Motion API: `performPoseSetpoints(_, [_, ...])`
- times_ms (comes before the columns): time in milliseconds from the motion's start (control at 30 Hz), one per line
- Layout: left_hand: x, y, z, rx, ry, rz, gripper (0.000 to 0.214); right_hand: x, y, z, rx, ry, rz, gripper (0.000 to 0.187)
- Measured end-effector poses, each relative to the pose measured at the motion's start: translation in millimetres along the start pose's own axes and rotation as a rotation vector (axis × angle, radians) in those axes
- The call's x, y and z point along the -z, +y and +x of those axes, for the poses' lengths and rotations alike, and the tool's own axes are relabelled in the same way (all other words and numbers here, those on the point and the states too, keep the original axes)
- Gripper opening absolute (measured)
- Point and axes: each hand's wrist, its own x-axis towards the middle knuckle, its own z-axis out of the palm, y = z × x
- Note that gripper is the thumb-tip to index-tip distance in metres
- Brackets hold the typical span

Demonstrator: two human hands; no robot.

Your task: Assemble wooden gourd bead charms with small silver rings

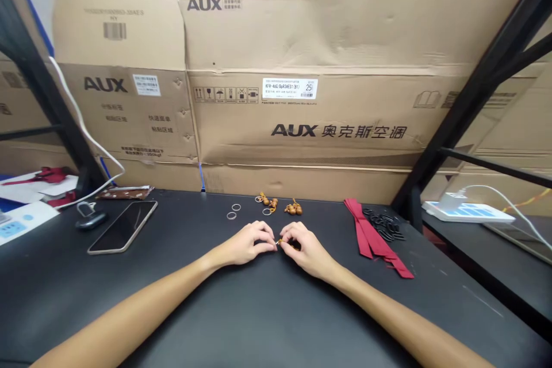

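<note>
Just above the table my left hand [253, 243] pinches a metal key ring, of which only a sliver shows at the fingertips. Opposite it, my right hand [305, 246] is closed on a yellow-brown cord [280, 241], whose end meets the ring. Whatever hangs from that cord is mostly hidden under the right fingers. Beyond the hands lie small brown gourd pendants [294, 207] on yellow cords, and nearby others with key rings [267, 211] attached. Two loose key rings [232, 215] rest to the left of them.
On the right lie red fabric strips [375, 238] beside a pile of black clips [384, 224]. A phone [123, 226] and a dark earbud case [91, 217] are at left. Cardboard [302, 149] walls the back; a white power strip [468, 211] sits beyond the black frame.
</note>
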Motion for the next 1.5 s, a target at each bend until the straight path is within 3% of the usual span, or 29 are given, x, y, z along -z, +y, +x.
performPoseSetpoints(200, [0.6, 4, -1, 0.038, 0.012, 0.04, 0.016, 1, 4, -1, 0.011, -0.01, -0.103, 0.011])
performPoseSetpoints(467, [-3.4, 6, -3, 0.053, 0.084, 0.032, 0.015, 2, -4, -2, 0.089, -0.025, -0.084, 0.009])
performPoseSetpoints(667, [-3.7, 8, -3, 0.027, 0.079, 0.062, 0.012, 1, -6, -3, 0.115, -0.04, -0.078, 0.009])
performPoseSetpoints(900, [-3.0, 9, -4, 0.012, 0.07, 0.086, 0.01, 0, -2, -2, 0.046, -0.008, -0.128, 0.01])
performPoseSetpoints(1100, [-4.0, 12, -5, -0.008, 0.099, 0.143, 0.011, 1, -6, -4, 0.134, -0.056, -0.092, 0.008])
performPoseSetpoints(1300, [-3.7, 12, -5, -0.034, 0.092, 0.182, 0.011, 1, 0, -3, 0.073, 0.012, -0.207, 0.01])
performPoseSetpoints(1500, [-7.0, 12, -7, -0.082, 0.142, 0.277, 0.011, 0, -3, -5, 0.156, -0.056, -0.144, 0.008])
